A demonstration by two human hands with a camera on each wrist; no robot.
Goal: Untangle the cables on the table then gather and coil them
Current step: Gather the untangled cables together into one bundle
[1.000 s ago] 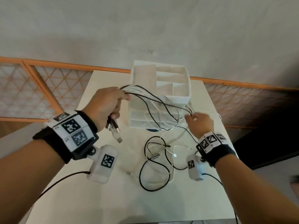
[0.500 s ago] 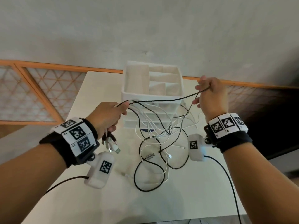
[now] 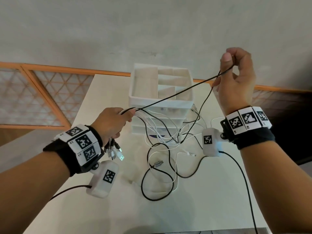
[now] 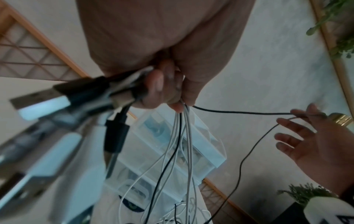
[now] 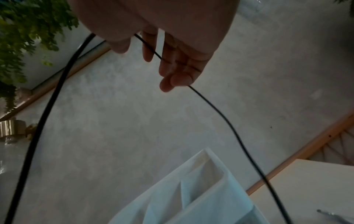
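The left hand (image 3: pixel 112 124) is closed round a bundle of cables (image 3: pixel 152 123), black and white together, with their plug ends (image 3: pixel 113 150) hanging out below the fist. Gripping them close to the plugs looks deliberate: it fixes one end of every lead so each can be drawn out along its length. In the left wrist view its fingers (image 4: pixel 159 84) are curled tight and pressed together over the strands.

The right hand (image 3: pixel 235 81) is raised high and off to the side, pinching a single black cable (image 3: pixel 177 95) between thumb and forefinger while the other fingers (image 5: pixel 178 63) hang loosely apart. That cable runs taut from the left fist up to the pinch, then drops in a slack line towards the knot on the worktop (image 3: pixel 194 208). Lifting it away from the rest seems meant to show where it crosses the others and to slide it free.

The tangle (image 3: pixel 166 156) of loops lies on the worktop just in front of a white drawer organiser (image 3: pixel 160 105), several white strands climbing from it to the left hand. One loose metal plug (image 3: pixel 157 164) rests among the loops.

I judge the untangling only partly done; nothing is coiled yet, and a hard pull could tighten the knot
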